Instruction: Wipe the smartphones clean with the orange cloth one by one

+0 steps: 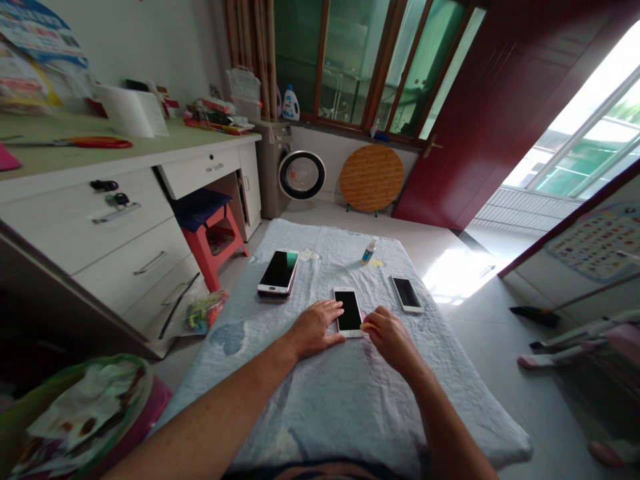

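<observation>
Head view: left hand (316,327), fingers spread, touched the middle phone (349,312) on the cloth (340,413); right hand (389,337) was pinched together beside it, contents unclear. Work appeared underway; stacked phones' (279,271) progress was undetermined.

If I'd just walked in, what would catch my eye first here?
Probably the white phone on the pale blue cloth, with the person's left grip resting at its left side and the right grip at its lower right corner. Beyond, a big dark-red door fills much of the upper right, and at the back stands a washing machine with its round door swung open.
</observation>
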`<state>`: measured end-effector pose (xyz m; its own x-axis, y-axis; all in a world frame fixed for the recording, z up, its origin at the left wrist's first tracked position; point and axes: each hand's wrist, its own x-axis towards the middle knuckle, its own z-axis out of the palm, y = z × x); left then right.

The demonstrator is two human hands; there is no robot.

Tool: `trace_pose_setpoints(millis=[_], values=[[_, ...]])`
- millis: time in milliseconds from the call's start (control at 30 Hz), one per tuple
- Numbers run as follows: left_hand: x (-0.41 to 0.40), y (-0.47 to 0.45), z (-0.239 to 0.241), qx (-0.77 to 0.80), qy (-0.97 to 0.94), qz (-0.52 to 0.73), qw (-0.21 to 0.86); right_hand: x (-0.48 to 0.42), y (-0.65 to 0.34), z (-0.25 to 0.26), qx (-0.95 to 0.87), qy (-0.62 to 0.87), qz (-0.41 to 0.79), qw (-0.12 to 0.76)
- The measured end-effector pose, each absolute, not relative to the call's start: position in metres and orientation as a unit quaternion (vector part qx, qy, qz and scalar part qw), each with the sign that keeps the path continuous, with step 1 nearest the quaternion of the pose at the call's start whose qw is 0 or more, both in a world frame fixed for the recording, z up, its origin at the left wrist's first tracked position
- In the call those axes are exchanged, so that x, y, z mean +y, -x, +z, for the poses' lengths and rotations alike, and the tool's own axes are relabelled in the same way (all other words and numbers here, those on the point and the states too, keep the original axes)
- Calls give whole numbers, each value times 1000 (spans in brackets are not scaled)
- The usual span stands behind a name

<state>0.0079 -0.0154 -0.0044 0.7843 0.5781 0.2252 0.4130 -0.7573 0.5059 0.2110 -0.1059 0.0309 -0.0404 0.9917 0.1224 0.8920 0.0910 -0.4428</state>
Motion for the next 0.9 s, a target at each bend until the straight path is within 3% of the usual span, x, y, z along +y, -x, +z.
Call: trace_pose_setpoints(millis=[367, 700, 900], values=[[-10, -12, -13, 263, -921, 196, 208, -89, -164, 26, -749, 613, 153, 198], [-14, -9, -8, 262, -917, 200, 224, -95, -202, 28, -703, 657, 170, 214], [-17, -9, -4, 271, -912, 208, 225, -52, -207, 22, -710, 666, 134, 188]])
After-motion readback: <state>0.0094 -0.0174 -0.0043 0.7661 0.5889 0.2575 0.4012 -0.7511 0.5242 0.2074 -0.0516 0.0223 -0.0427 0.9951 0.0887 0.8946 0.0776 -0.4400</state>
